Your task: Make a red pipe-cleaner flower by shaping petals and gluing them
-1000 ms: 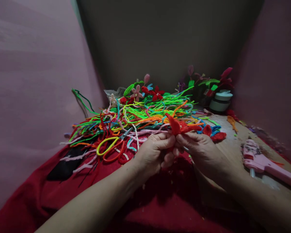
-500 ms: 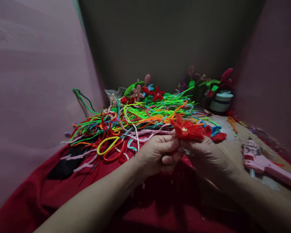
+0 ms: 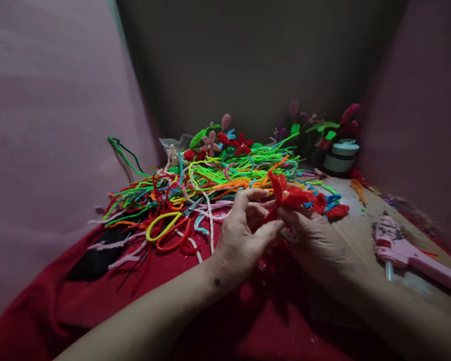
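A red fuzzy pipe-cleaner flower (image 3: 293,196) with a pale centre is held up between my two hands. My right hand (image 3: 317,240) is closed on its underside, thumb just below the petals. From the left, my left hand (image 3: 240,238) has thumb and fingers around a lower red petal, with the index finger lifted apart. Below the right thumb shows a small pale piece (image 3: 290,234) that I cannot make out. Behind the hands lies a heap of coloured pipe cleaners (image 3: 225,173). Scissors (image 3: 173,225) with yellow and orange handles rest at its front edge.
A pink glue gun (image 3: 398,248) lies on the board (image 3: 355,225) at right. Loose red petals (image 3: 337,212) sit beside my right hand. Finished flowers (image 3: 225,140) and a lidded jar (image 3: 341,155) stand at the back. A black flat object (image 3: 93,258) lies on the red cloth (image 3: 108,306).
My left hand has opened out from its closed grip, its index finger now raised and thumb stretched across below the flower. The flower has tilted slightly; the right hand keeps its hold.
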Available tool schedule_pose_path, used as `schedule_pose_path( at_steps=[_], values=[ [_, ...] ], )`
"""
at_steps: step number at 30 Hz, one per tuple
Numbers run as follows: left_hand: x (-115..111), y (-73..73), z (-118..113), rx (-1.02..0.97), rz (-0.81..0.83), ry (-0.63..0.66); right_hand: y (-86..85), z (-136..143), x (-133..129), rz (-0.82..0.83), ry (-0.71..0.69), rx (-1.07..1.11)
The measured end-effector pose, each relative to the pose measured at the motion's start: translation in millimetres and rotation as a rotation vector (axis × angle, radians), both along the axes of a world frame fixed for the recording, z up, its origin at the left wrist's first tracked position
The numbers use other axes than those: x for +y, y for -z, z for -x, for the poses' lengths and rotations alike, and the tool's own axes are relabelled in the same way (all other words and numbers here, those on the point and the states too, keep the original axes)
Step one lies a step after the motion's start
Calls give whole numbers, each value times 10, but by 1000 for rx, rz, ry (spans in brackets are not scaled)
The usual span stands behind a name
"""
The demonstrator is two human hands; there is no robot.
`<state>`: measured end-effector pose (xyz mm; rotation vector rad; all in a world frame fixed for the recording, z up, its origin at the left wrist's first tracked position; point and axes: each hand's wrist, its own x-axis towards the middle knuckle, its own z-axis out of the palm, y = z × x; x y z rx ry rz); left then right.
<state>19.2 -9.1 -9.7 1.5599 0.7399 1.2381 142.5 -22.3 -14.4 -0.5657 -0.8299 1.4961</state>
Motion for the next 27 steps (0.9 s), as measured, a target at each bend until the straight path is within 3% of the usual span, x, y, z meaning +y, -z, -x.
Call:
schedule_pose_path(
  at_steps=[5, 9, 13, 18, 23, 27],
  values=[
    [6, 125, 14, 318, -532, -203, 20, -6, -2, 27, 102, 1],
    [13, 118, 3, 370, -609, -272, 93, -27, 3, 16, 147, -80],
    [-16, 36, -25, 292, -329, -240, 146, -53, 13, -45, 196, -186],
    [-16, -101, 7, 28, 156, -3, 103, -60, 9, -95, 193, -222],
    [36, -146, 62, -215, 369, 238, 69, -74, 12, -109, 126, -258],
    [38, -149, 73, -332, 464, 402, 63, -100, 44, -145, 3, -167]
  ],
)
